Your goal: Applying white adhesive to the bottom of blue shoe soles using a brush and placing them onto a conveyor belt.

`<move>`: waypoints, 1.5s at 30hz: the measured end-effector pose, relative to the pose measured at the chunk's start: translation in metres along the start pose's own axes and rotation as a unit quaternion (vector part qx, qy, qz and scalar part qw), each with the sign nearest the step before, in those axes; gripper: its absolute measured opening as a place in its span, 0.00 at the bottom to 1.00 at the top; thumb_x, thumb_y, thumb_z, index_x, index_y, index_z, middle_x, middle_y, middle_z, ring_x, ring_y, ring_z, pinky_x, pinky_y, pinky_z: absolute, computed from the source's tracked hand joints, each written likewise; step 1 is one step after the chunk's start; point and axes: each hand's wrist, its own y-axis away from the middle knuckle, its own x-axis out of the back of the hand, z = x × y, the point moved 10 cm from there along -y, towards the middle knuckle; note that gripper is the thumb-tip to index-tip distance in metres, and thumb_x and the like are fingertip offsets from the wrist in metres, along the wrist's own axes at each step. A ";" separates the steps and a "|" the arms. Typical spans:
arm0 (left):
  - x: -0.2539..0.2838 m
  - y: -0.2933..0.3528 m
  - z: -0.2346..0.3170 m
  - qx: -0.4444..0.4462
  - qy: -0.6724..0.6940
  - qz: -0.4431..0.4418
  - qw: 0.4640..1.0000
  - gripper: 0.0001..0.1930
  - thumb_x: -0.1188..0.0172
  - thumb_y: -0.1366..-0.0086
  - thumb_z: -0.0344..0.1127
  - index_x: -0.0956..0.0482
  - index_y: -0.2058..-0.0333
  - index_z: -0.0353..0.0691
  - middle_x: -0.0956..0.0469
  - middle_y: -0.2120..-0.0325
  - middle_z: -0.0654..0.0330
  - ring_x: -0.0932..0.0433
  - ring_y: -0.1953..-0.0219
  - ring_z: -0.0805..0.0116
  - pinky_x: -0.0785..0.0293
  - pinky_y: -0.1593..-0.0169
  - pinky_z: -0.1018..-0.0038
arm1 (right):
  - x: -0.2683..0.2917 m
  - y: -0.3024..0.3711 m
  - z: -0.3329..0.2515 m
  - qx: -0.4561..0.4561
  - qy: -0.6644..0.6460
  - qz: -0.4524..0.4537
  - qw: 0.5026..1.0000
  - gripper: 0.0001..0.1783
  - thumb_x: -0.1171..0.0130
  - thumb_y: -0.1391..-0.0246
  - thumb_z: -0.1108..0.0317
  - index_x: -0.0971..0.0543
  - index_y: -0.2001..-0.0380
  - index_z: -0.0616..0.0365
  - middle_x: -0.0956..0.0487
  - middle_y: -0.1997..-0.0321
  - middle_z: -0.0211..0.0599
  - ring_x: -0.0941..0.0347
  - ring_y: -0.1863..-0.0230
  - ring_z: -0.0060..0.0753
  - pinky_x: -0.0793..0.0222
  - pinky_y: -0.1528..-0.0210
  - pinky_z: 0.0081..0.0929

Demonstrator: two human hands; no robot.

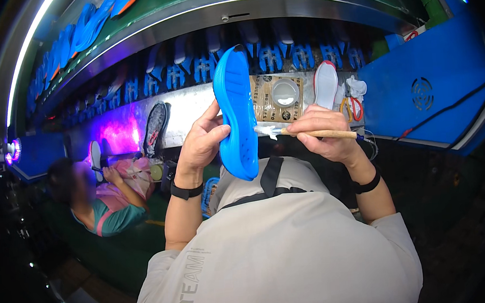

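My left hand [201, 136] grips a blue shoe sole [234, 110] by its left edge, thumb on the near side. The sole stands upright in front of me, its hollowed inner face partly turned to the right. In my right hand [325, 125] is a brush with a wooden handle [330, 134]. Its whitish bristles [264, 130] meet the sole's right edge, or lie very close to it. Behind the hands, a round bowl [285, 93] with pale liquid sits on a piece of printed cardboard [262, 92].
Right of the bowl lie a white sole with red trim [325, 85], orange-handled scissors [354, 108] and crumpled white cloth [356, 87]. A dark shoe part [155, 129] lies left. Shoes on blue holders [205, 68] line the back. A co-worker [112, 198] sits left; a blue machine [438, 84] stands right.
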 end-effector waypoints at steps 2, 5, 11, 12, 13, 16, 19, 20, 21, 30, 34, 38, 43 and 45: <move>0.002 -0.002 -0.004 0.015 0.072 0.020 0.997 0.38 0.44 0.34 0.27 0.52 0.28 0.36 0.24 0.45 0.51 0.20 0.49 0.65 0.23 0.43 0.68 | 0.005 0.005 0.002 -0.017 -0.015 0.017 1.000 0.09 0.37 0.51 0.75 0.15 0.65 0.62 0.16 0.69 0.38 0.21 0.68 0.33 0.28 0.62 0.27; 0.012 -0.011 -0.018 0.025 0.109 0.043 0.993 0.35 0.48 0.30 0.32 0.51 0.28 0.35 0.26 0.42 0.50 0.21 0.46 0.63 0.23 0.42 0.66 | 0.021 0.028 0.021 -0.073 -0.083 0.112 0.988 0.09 0.39 0.46 0.74 0.16 0.62 0.63 0.16 0.67 0.38 0.22 0.67 0.30 0.29 0.61 0.26; 0.000 -0.024 -0.057 0.145 0.158 -0.001 0.977 0.31 0.51 0.28 0.45 0.42 0.33 0.33 0.25 0.44 0.44 0.20 0.48 0.52 0.22 0.43 0.60 | 0.077 0.118 0.050 -0.157 -0.102 0.385 0.904 0.12 0.47 0.35 0.70 0.20 0.53 0.66 0.18 0.63 0.36 0.32 0.69 0.16 0.35 0.65 0.17; -0.012 -0.037 -0.045 0.142 0.155 -0.004 0.978 0.31 0.51 0.28 0.45 0.42 0.33 0.33 0.25 0.44 0.44 0.20 0.48 0.52 0.22 0.43 0.60 | 0.087 0.136 0.052 -0.167 -0.078 0.429 0.884 0.13 0.48 0.33 0.70 0.21 0.52 0.66 0.18 0.64 0.36 0.34 0.70 0.15 0.36 0.65 0.16; -0.035 -0.058 -0.022 0.122 0.123 -0.054 0.983 0.31 0.51 0.27 0.45 0.41 0.33 0.32 0.25 0.44 0.43 0.20 0.48 0.52 0.22 0.43 0.60 | 0.094 0.151 0.050 -0.178 -0.054 0.472 0.862 0.14 0.49 0.32 0.69 0.21 0.51 0.66 0.19 0.64 0.35 0.36 0.71 0.14 0.37 0.65 0.15; -0.096 -0.141 0.054 0.048 0.070 -0.166 0.982 0.31 0.53 0.27 0.46 0.40 0.34 0.31 0.26 0.44 0.43 0.21 0.46 0.53 0.24 0.41 0.59 | 0.096 0.168 0.041 -0.193 -0.024 0.493 0.848 0.14 0.50 0.31 0.68 0.21 0.52 0.66 0.19 0.64 0.34 0.35 0.69 0.15 0.37 0.64 0.15; -0.124 -0.234 0.118 -0.052 0.097 -0.149 0.983 0.30 0.57 0.24 0.46 0.41 0.34 0.28 0.27 0.42 0.41 0.22 0.45 0.51 0.26 0.40 0.58 | 0.084 0.163 0.033 -0.199 -0.019 0.468 0.861 0.15 0.48 0.33 0.69 0.22 0.49 0.67 0.18 0.63 0.37 0.34 0.69 0.16 0.35 0.62 0.16; -0.133 -0.247 0.134 -0.094 0.108 -0.120 0.982 0.29 0.58 0.23 0.45 0.41 0.34 0.27 0.28 0.42 0.40 0.22 0.46 0.49 0.26 0.40 0.57 | 0.080 0.164 0.030 -0.204 -0.011 0.458 0.865 0.15 0.48 0.34 0.70 0.22 0.49 0.68 0.18 0.62 0.38 0.33 0.68 0.16 0.34 0.62 0.16; -0.126 -0.245 0.133 -0.055 0.071 -0.024 0.996 0.29 0.56 0.23 0.44 0.43 0.34 0.26 0.29 0.42 0.37 0.22 0.46 0.47 0.25 0.41 0.56 | 0.077 0.164 0.027 -0.205 -0.004 0.452 0.868 0.15 0.47 0.35 0.72 0.21 0.49 0.68 0.17 0.62 0.39 0.31 0.68 0.16 0.33 0.62 0.16; -0.021 -0.250 0.237 -0.324 -0.796 0.260 0.440 0.24 0.31 0.46 0.37 0.19 0.50 0.36 0.19 0.57 0.43 0.20 0.55 0.45 0.22 0.49 0.58 | 0.062 0.176 0.051 -0.251 -0.059 0.420 0.870 0.12 0.45 0.36 0.73 0.19 0.53 0.66 0.16 0.63 0.37 0.25 0.64 0.17 0.32 0.63 0.15; -0.006 -0.240 0.232 -0.394 -0.817 0.102 0.408 0.14 0.33 0.44 0.33 0.15 0.58 0.37 0.18 0.63 0.49 0.19 0.59 0.51 0.22 0.52 0.62 | 0.056 0.153 0.071 -0.263 -0.048 0.367 0.891 0.10 0.43 0.36 0.72 0.19 0.55 0.65 0.16 0.64 0.35 0.25 0.65 0.17 0.31 0.62 0.16; -0.037 -0.188 0.229 -0.386 -0.774 0.033 0.500 0.12 0.33 0.41 0.34 0.15 0.59 0.36 0.18 0.64 0.50 0.18 0.61 0.53 0.22 0.56 0.61 | 0.059 0.133 0.096 -0.272 0.033 0.337 0.901 0.09 0.41 0.38 0.73 0.19 0.57 0.66 0.15 0.66 0.39 0.19 0.65 0.26 0.26 0.60 0.23; 0.002 -0.163 0.225 -0.281 -0.740 0.265 0.550 0.22 0.35 0.35 0.48 0.19 0.56 0.31 0.19 0.63 0.43 0.18 0.62 0.47 0.22 0.60 0.57 | 0.054 0.103 0.138 -0.309 0.132 0.242 0.910 0.09 0.38 0.42 0.66 0.17 0.63 0.61 0.15 0.69 0.39 0.18 0.68 0.29 0.26 0.64 0.24; -0.001 -0.162 0.202 -0.283 -0.791 0.314 0.443 0.30 0.34 0.38 0.50 0.25 0.51 0.27 0.21 0.63 0.33 0.20 0.61 0.36 0.23 0.54 0.53 | 0.048 0.093 0.157 -0.316 0.124 0.228 0.913 0.09 0.37 0.42 0.67 0.16 0.63 0.61 0.15 0.69 0.40 0.18 0.69 0.30 0.27 0.65 0.25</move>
